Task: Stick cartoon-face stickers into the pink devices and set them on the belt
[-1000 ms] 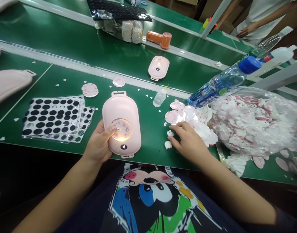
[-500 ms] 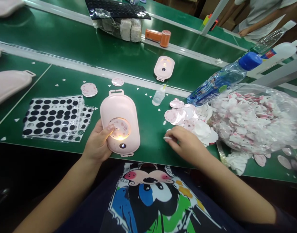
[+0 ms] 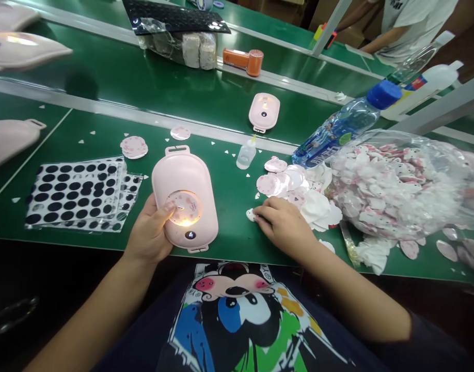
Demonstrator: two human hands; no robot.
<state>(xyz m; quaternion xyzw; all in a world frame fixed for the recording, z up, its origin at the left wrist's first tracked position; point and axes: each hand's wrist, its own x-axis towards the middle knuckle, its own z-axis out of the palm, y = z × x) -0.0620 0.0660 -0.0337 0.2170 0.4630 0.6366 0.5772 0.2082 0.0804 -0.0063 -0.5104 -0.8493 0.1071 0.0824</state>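
My left hand [image 3: 152,227] grips a pink oval plastic case [image 3: 185,175] with loops at both ends, its thumb resting on the round glowing window [image 3: 188,206]. A small display [image 3: 190,235] is lit below that window. Between the fingertips of my right hand [image 3: 285,225] is a small white piece with dark dots [image 3: 251,214], held just over the table. Beside that hand lies a pile of round pink printed discs [image 3: 268,184] and white backing paper [image 3: 316,206]. A small squeeze bottle [image 3: 246,154] with a yellow tip stands beyond the case.
Sheets of black dots [image 3: 74,194] lie at left. A blue-capped bottle [image 3: 333,126] leans by a clear bag [image 3: 392,191] of printed pieces at right. Another pink case [image 3: 264,111] sits farther back, near an orange tool [image 3: 242,61]. A person [image 3: 407,31] is across the table.
My right hand has moved left with the small white piece, whose dotted face now shows. The case stays in my left hand. The whole view has shifted slightly, and another case appears at upper left.
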